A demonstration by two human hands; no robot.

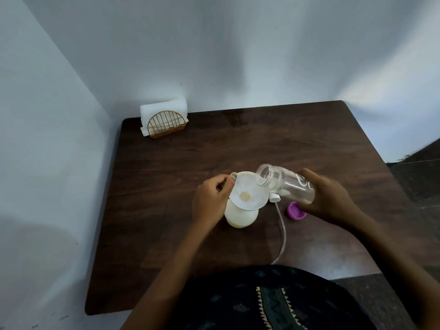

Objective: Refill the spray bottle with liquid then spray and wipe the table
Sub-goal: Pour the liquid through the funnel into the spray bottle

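Dark wood table [166, 186]: right hand [331, 198] tilts clear bottle [285, 183], left hand [210, 198] pinches round funnel [247, 186].

No readable words, brands or numbers appear. The tilted clear plastic bottle [288, 183] carries white printed marks beside the fingers, too blurred and partly hidden to make out.

Neck of the spray bottle [241, 216] hidden under the funnel [247, 189], sprayer head [346, 198] mostly hidden behind the tilted clear bottle [285, 181], its tube [283, 234] ending behind the person's clothing, both forearms cut by the bottom edge
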